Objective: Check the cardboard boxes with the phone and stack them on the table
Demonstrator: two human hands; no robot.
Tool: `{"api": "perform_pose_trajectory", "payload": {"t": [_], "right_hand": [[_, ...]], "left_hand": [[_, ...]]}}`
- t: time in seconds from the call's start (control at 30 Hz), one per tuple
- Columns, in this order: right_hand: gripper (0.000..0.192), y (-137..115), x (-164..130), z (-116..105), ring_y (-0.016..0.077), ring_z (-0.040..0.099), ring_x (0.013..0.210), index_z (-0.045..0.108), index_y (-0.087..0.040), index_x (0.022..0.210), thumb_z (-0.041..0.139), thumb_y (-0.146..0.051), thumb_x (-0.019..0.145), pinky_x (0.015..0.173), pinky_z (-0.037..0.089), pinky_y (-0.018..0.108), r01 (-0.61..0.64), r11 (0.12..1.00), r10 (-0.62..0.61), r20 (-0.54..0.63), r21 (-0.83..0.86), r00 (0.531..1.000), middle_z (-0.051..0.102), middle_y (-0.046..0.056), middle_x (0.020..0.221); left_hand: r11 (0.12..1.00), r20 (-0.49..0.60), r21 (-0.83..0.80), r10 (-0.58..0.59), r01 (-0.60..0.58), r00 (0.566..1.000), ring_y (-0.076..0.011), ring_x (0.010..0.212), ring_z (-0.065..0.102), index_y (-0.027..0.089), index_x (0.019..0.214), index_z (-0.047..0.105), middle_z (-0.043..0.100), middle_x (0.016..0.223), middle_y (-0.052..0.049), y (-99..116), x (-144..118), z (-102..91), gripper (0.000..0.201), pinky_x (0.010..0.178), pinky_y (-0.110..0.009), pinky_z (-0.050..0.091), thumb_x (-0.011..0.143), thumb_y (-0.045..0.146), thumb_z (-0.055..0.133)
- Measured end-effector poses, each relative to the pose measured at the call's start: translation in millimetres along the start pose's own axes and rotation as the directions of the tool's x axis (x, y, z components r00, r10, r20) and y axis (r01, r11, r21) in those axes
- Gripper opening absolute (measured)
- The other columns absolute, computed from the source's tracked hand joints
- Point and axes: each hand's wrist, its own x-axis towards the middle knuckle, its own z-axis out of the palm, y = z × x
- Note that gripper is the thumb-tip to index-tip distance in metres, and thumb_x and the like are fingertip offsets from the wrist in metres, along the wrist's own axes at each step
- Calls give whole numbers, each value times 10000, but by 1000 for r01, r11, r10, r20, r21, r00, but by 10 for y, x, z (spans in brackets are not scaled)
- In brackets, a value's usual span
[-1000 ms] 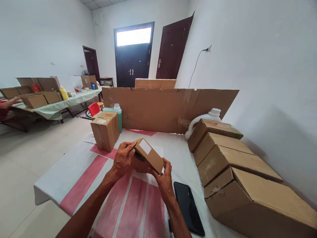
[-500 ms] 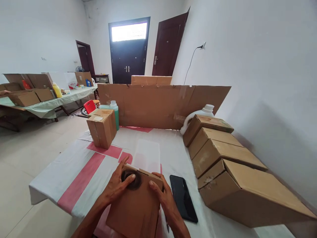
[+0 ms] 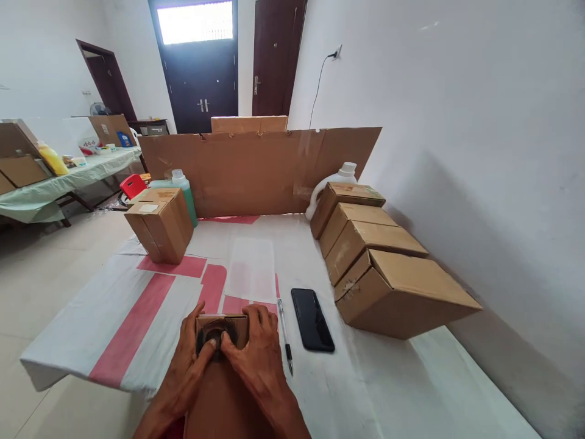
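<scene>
Between my two hands is a brown cardboard box [image 3: 223, 402], tilted toward me at the near edge of the table. My left hand [image 3: 185, 360] grips its left side, with the thumb lying over the top face. My right hand [image 3: 260, 353] holds the upper right corner, its fingers over the far edge and its thumb pressed inward. Both thumbs meet at a dark ring-shaped patch [image 3: 232, 329] near the box's far end; I cannot tell whether it is a separate object. A pen [image 3: 285, 338] and a black phone [image 3: 313, 320] lie right of my right hand.
Several cardboard boxes [image 3: 411, 268] line the right side, with a white jug [image 3: 336, 177] behind them. At the left stand another box [image 3: 162, 225] and a green bottle [image 3: 187, 195]. A cardboard panel [image 3: 256, 174] closes off the back. A translucent sheet [image 3: 251, 268] lies mid-table.
My right hand has moved left across the box, bringing its thumb to the dark patch beside my left thumb. The pen is now fully visible. The view has shifted right and down.
</scene>
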Motion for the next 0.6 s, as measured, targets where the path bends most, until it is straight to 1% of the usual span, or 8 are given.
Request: {"api": "perform_pose_trajectory", "payload": {"t": [0.1, 0.2, 0.23, 0.3, 0.37, 0.4, 0.5, 0.6], "right_hand": [[448, 128, -32, -88, 352, 598, 1159, 654, -199, 1154, 749, -361, 748, 1045, 487, 538, -22, 994, 17, 48, 111, 999, 691, 124, 1177], [469, 407, -19, -313, 297, 632, 1170, 599, -217, 1262, 602, -517, 901, 979, 521, 442, -86, 962, 72, 65, 259, 995, 678, 124, 1281], [444, 516, -12, -398, 283, 662, 1098, 599, -212, 1231, 535, -545, 943, 917, 531, 414, -132, 961, 120, 66, 244, 991, 700, 128, 1220], [358, 729, -7, -531, 278, 686, 875, 614, -213, 1063, 482, -534, 977, 775, 507, 390, -253, 965, 247, 90, 66, 965, 729, 110, 951], [231, 909, -17, -579, 282, 655, 710, 586, -233, 859, 582, -453, 929, 683, 442, 379, -330, 932, 349, 132, -149, 928, 667, 70, 704], [196, 981, -27, -569, 283, 645, 672, 562, -243, 783, 626, -391, 895, 656, 410, 371, -344, 915, 379, 159, -209, 912, 639, 60, 645], [251, 1124, -52, -479, 269, 634, 638, 491, -260, 633, 663, -270, 815, 617, 365, 349, -348, 919, 383, 209, -186, 900, 622, 55, 602], [272, 1132, -28, -456, 237, 609, 594, 475, -263, 612, 605, -322, 844, 600, 398, 341, -348, 932, 362, 219, -100, 906, 619, 41, 587]], "left_hand": [[999, -12, -39, -13, 13, 1000, -315, 1562, 293, 238, 1584, 314, 336, 1662, -125, -43, -48, 22, 719, 1307, -522, 183, 963, 520, 540], [995, 11, -84, -54, 55, 998, -349, 1554, 305, 236, 1605, 281, 357, 1649, -147, -146, -77, 11, 821, 1298, -549, 184, 921, 555, 602], [994, 36, -90, -63, 66, 997, -356, 1551, 311, 241, 1617, 254, 356, 1648, -151, -185, -86, -3, 855, 1294, -553, 191, 911, 554, 621], [993, 84, -90, -63, 71, 994, -369, 1546, 318, 245, 1633, 210, 357, 1648, -157, -246, -100, -34, 924, 1287, -556, 204, 884, 539, 664], [994, 124, -88, -54, 66, 991, -370, 1539, 333, 239, 1640, 176, 358, 1648, -163, -260, -104, -62, 982, 1284, -549, 212, 855, 515, 698], [994, 143, -92, -47, 60, 989, -366, 1533, 345, 234, 1643, 158, 360, 1646, -166, -248, -103, -70, 1009, 1283, -544, 215, 842, 503, 711], [991, 220, -119, -31, 59, 975, -343, 1502, 401, 226, 1651, 99, 388, 1629, -170, -163, -97, -78, 1072, 1274, -533, 248, 819, 453, 735], [990, 250, -120, -40, 72, 967, -337, 1498, 412, 232, 1652, 98, 395, 1628, -169, -76, -110, -71, 1107, 1262, -528, 282, 786, 412, 765]]}}
